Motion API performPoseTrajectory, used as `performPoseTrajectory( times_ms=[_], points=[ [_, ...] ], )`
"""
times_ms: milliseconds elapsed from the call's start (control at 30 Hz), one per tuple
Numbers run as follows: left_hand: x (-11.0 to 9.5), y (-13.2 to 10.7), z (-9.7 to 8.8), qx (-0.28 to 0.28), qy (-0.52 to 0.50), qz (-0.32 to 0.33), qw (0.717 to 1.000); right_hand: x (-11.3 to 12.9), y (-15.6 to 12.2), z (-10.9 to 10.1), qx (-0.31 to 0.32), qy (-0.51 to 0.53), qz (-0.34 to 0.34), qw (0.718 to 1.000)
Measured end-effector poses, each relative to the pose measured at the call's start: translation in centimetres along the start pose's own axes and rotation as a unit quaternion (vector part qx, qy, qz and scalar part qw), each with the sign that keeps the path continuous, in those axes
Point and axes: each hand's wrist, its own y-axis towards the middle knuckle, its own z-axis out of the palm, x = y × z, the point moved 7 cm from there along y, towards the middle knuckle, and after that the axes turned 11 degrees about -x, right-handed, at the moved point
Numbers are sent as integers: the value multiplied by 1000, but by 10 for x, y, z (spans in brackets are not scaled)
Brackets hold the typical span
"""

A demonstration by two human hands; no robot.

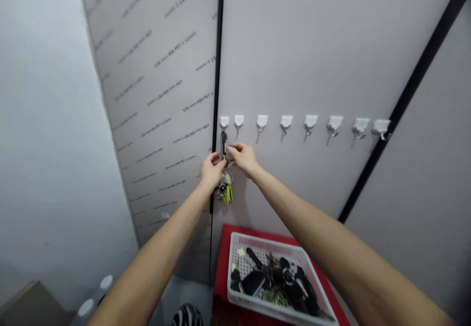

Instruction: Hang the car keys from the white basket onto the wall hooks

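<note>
A keychain with a black strap [224,142] hangs from the leftmost white hook [224,121] on the panel. Below my fingers dangle its charms, a small dark figure and a yellow-green tassel [228,194]. My left hand [211,171] pinches the lower part of the strap from the left, thumb towards the panel. From the other side my right hand [245,159] has its fingertips closed at the strap's edge, near the clasp. The exact grip of the right fingers is too small to make out fully.
Several more white hooks [286,121] run rightward in a row. Below, a white plastic basket [232,267] of keychains, straps and dark pouches stands on a red cloth [222,260]. White-capped bottles [106,282] and a cardboard piece [27,306] are at lower left.
</note>
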Motion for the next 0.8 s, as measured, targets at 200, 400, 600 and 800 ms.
performPoseTrajectory(
  times_ms=[200, 400, 600, 800],
  points=[
    [49, -84, 7, 133, 122, 68, 981, -86, -78, -59, 106, -62, 92, 988],
    [127, -190, 32, 385, 297, 77, 870, -171, -169, -125, 129, -277, 77, 949],
    [134, -213, 39, 443, 386, 136, 798, -176, -196, -134, 169, -362, 4, 917],
    [136, -215, 40, 447, 408, 136, 785, -177, -197, -130, 209, -380, -23, 901]
  ],
)
